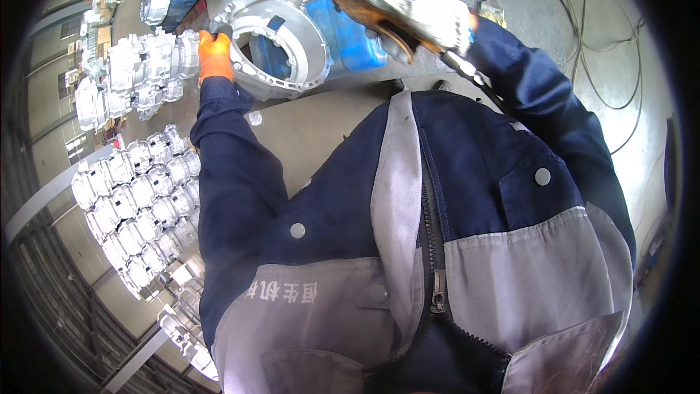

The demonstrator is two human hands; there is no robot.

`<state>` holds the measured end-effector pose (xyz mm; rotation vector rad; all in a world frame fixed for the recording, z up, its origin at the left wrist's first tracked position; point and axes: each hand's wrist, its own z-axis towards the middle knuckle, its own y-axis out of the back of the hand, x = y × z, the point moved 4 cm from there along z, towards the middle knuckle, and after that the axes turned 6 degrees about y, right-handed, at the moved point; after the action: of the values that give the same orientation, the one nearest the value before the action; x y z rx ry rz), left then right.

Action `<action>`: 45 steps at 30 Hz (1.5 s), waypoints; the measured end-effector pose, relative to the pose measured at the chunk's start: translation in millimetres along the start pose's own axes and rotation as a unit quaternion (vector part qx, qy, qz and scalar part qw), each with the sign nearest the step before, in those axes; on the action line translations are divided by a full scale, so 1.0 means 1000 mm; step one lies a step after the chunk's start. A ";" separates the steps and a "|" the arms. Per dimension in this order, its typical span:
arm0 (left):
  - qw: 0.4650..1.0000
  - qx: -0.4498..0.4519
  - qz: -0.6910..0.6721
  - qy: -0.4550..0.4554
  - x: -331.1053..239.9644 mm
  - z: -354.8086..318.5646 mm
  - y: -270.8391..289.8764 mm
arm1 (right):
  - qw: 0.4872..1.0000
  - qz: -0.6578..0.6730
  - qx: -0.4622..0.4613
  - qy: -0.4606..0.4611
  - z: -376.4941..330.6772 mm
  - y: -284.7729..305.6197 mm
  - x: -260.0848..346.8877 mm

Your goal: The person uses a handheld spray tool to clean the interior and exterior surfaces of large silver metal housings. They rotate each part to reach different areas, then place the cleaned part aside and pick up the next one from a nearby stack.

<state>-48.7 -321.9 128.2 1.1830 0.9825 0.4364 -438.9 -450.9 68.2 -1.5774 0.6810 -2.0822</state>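
Orange-gloved left grip [216,56] touches ring-shaped, silvery metal casting [313,42].

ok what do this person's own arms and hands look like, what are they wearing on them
The left hand wears a bright orange glove, below a long, creased navy sleeve. The right hand wears a mostly white glove, too blurred for fine detail; the right sleeve is also long, navy and creased.
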 end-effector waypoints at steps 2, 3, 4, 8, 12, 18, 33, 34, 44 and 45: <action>1.000 0.005 -0.027 -0.002 0.004 0.004 -0.003 | 0.999 0.001 -0.005 -0.043 -0.029 0.001 -0.002; 0.999 0.003 -0.039 -0.012 0.006 0.006 -0.004 | 0.995 -0.030 -0.044 -0.080 -0.044 0.003 -0.004; 0.998 -0.006 -0.055 -0.006 0.010 0.008 -0.006 | 0.996 0.003 -0.026 -0.090 -0.055 0.001 -0.005; 0.999 -0.026 -0.016 -0.023 0.021 0.021 -0.013 | 0.988 0.007 -0.059 -0.143 -0.083 0.000 -0.014; 0.997 -0.049 -0.004 -0.064 0.027 0.030 -0.015 | 0.983 0.008 -0.078 -0.164 -0.090 0.002 -0.025; 0.997 -0.046 -0.010 -0.063 0.031 0.031 -0.015 | 0.979 0.011 -0.096 -0.180 -0.092 0.003 -0.033; 0.999 -0.043 -0.004 -0.024 0.058 0.059 -0.026 | 0.987 -0.010 -0.069 -0.146 -0.091 0.010 -0.041; 0.998 -0.044 0.017 -0.034 0.057 0.060 -0.026 | 0.984 -0.043 -0.072 -0.157 -0.092 0.007 -0.038; 0.999 -0.032 0.000 -0.044 0.045 0.047 -0.021 | 0.988 -0.071 -0.071 -0.121 -0.092 0.012 -0.031; 0.998 -0.037 0.007 -0.058 0.043 0.046 -0.020 | 0.987 -0.061 -0.077 -0.130 -0.095 0.015 -0.034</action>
<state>8.6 -323.5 94.5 1.1375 0.8515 0.4076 -521.3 -430.7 11.8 -1.9808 0.6792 -1.8946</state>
